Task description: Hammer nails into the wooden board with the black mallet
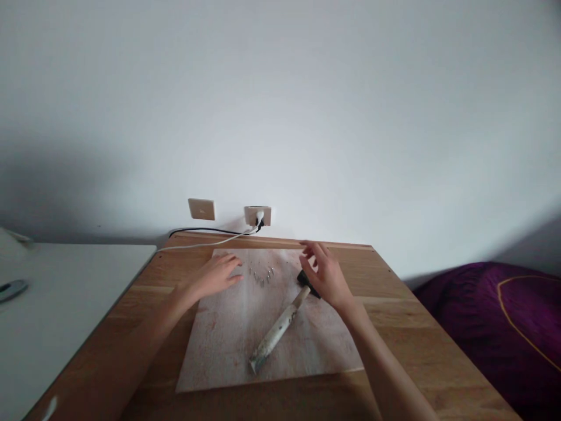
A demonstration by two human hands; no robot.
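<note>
A pale, stained board (219, 339) lies on the wooden table. Several small nails (262, 280) stand on its far half in a curved row. My left hand (221, 273) is over the board's left side, fingers stretched toward the nails, thumb apart, holding nothing. On the right, my right hand (324, 273) is above the hammer's dark head, fingers loosely bent and apart, with nothing visible in them. The hammer (280, 327) lies diagonally across the board, its worn whitish handle pointing toward me. Part of its head is hidden behind my right hand.
The wooden table (394, 333) reaches to a white wall. A wall socket (252, 216) holds plugs, and a white cord (205, 245) and black cable run left. At left stands a white surface (79, 304); at right is a purple cushion-like thing (473, 327).
</note>
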